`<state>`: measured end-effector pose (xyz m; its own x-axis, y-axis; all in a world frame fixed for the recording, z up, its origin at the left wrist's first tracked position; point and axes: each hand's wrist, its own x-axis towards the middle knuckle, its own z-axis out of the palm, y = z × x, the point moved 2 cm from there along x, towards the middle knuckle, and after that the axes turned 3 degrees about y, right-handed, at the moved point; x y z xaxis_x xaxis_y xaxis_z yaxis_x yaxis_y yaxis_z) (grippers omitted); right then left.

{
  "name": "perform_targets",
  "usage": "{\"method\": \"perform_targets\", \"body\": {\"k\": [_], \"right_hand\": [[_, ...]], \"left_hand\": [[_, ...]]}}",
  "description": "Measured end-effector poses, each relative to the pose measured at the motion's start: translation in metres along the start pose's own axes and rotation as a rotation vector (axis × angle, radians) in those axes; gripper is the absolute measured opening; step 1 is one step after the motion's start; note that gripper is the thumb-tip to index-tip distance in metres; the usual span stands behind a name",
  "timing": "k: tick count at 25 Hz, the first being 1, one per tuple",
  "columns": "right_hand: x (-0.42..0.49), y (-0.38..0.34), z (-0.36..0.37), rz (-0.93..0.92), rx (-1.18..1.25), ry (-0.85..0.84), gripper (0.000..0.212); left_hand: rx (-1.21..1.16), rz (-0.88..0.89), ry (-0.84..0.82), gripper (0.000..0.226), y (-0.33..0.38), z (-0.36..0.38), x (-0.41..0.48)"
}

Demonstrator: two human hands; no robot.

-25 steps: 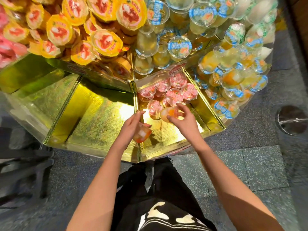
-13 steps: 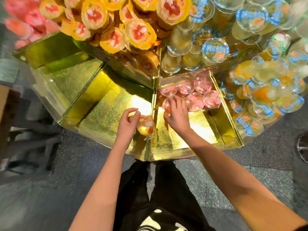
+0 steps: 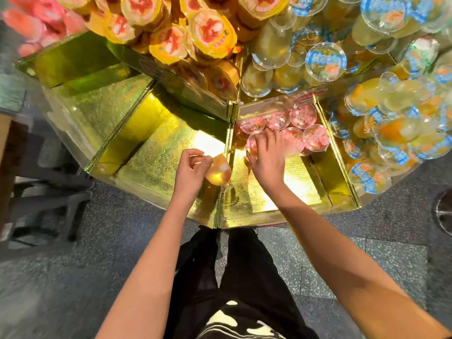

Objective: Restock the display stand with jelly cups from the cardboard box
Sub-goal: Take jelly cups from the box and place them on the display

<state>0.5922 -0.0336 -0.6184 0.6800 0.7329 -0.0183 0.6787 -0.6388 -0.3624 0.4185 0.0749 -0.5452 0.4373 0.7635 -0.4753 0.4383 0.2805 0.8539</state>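
The display stand (image 3: pixel 159 155) was shiny gold, with pink-lidded cups (image 3: pixel 303 116), yellow-lidded cups (image 3: pixel 212 33), blue-lidded cups (image 3: pixel 325 59); floor (image 3: pixel 367 253) was speckled grey.

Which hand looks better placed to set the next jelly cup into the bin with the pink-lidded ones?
Probably the left hand: it grips a jelly cup right beside that bin's divider. The right hand is occupied holding a pink-lidded cup inside.

I see the display stand (image 3: pixel 159 155) with its gold foil compartments. At the back of the right one sit pink-lidded jelly cups (image 3: pixel 303 116), lids up and touching. My right hand (image 3: pixel 269 160) holds the front cup (image 3: pixel 252 144) from above. My left hand (image 3: pixel 190 172) pinches a tilted orange-fruit cup (image 3: pixel 218 171) over the divider
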Motion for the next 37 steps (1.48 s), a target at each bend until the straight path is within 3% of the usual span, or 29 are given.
{"method": "perform_targets", "body": {"k": [4, 7, 9, 12, 17, 23, 26, 30, 37], "right_hand": [[-0.003, 0.010, -0.007, -0.036, 0.012, -0.048, 0.060], [-0.021, 0.020, -0.020, -0.041, 0.105, -0.035, 0.070], [-0.043, 0.030, -0.026, 0.040, 0.185, 0.007, 0.073], [-0.074, 0.050, -0.029, 0.158, 0.271, 0.071, 0.062], [-0.101, 0.075, -0.031, 0.224, 0.333, 0.062, 0.043], [-0.097, 0.085, -0.025, 0.272, 0.415, -0.064, 0.033], [-0.083, 0.080, -0.016, 0.224, 0.400, -0.173, 0.036], [-0.063, 0.079, -0.006, 0.266, 0.432, -0.206, 0.047], [-0.054, 0.080, 0.012, 0.266, 0.416, -0.115, 0.045]], "left_hand": [[0.033, -0.024, -0.053, 0.036, 0.000, 0.005, -0.002], [0.089, -0.027, -0.101, 0.063, -0.001, 0.011, -0.006], [0.244, 0.015, -0.116, 0.078, 0.003, 0.020, -0.010], [0.583, 0.177, -0.243, 0.091, 0.010, 0.043, -0.021], [1.027, 0.385, -0.419, 0.081, -0.014, 0.090, -0.030], [0.913, 0.281, -0.170, 0.048, -0.059, 0.113, -0.021], [0.838, 0.191, -0.091, 0.052, -0.076, 0.123, -0.015], [0.758, 0.212, -0.022, 0.062, -0.091, 0.131, -0.005], [0.645, 0.186, 0.093, 0.064, -0.092, 0.144, 0.020]]}}
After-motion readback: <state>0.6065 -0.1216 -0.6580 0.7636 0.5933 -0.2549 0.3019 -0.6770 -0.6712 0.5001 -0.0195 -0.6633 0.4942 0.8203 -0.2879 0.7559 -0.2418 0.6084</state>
